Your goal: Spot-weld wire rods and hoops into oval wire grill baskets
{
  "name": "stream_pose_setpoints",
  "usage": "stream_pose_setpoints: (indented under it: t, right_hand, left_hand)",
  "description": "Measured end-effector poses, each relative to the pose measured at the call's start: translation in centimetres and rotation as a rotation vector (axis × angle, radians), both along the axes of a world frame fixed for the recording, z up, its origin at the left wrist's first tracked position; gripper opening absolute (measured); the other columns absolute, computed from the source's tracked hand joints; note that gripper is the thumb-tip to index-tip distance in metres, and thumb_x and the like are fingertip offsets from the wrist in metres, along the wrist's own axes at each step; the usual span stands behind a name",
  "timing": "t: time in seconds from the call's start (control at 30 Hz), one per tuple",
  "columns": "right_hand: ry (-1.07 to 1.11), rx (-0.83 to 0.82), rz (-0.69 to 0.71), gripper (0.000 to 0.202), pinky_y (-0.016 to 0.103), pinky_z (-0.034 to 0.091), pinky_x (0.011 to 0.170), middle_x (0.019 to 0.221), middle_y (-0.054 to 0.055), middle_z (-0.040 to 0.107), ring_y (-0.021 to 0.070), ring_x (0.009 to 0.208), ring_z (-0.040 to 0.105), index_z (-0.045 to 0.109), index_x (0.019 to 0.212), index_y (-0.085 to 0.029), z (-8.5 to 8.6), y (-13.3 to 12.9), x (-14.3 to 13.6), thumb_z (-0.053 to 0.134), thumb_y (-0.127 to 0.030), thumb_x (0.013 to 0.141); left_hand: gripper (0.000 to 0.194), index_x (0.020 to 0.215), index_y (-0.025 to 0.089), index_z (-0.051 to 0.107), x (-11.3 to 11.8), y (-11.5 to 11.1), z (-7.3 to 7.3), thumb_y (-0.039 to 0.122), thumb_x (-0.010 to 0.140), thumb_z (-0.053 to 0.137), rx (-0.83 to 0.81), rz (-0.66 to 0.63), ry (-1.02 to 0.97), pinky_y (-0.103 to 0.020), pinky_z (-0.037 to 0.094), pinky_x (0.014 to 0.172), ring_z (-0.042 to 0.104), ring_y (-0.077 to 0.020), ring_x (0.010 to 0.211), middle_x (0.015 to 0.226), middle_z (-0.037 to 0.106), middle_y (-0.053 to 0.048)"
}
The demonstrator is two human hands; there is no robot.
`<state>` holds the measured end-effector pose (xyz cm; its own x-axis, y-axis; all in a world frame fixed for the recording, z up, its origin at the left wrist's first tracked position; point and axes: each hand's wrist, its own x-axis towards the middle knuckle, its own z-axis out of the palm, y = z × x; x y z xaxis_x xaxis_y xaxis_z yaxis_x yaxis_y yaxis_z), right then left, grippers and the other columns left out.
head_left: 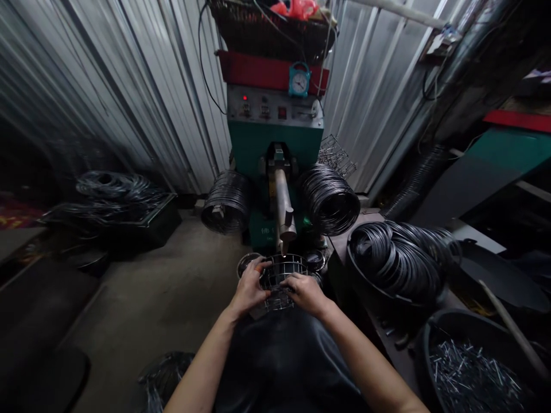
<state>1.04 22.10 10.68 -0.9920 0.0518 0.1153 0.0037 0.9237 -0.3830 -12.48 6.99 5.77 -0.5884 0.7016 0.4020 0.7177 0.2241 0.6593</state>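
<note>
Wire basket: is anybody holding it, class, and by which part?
Yes: the left hand and right hand grip the wire basket by opposite sides, near its top.

Black garment (288, 367), apron or trousers, unclear which, covers person's lap at bottom center. Surface smooth, glossy, leather-like; soft pale sheen and shallow folds along its right part, edges fading into shadow. Left forearm (204, 358), beside garment's left edge, bare, slender, tapering toward wrist. Right forearm (365, 355), beside garment's right edge, also bare. Above garment, left hand (249, 289) ungloved, narrow orange band (259, 267) around one finger. Right hand (306, 293) ungloved, fingertips dim.
</note>
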Motion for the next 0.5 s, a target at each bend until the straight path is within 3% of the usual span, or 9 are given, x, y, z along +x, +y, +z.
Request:
stream_pose_setpoints:
  t: [0.27,0.5]
  right_hand:
    - [-0.017,0.005,-0.009,0.026,0.024,0.047,0.076,0.103,0.005,0.069,0.0182,0.093,0.065,0.067,0.104,-0.022,1.3,1.0,-1.4,0.057,-0.012,0.081]
    - [0.023,-0.002,-0.057,0.028,0.024,0.047,0.078,0.106,0.004,0.069,0.0192,0.098,0.065,0.067,0.104,-0.024,0.7,1.3,-1.8,0.058,-0.011,0.081]
  left_hand:
    - [0.063,0.114,0.023,0.057,-1.2,0.9,1.0,0.025,0.055,0.077,-0.023,0.011,-0.054,-0.046,0.043,0.101,0.050,-0.0306,0.121,0.129,0.053,-0.010]
    - [0.064,0.114,0.023,0.059,-1.6,1.6,1.5,0.018,0.053,0.076,-0.024,0.031,-0.054,-0.044,0.044,0.101,0.051,-0.0300,0.120,0.128,0.052,-0.010]
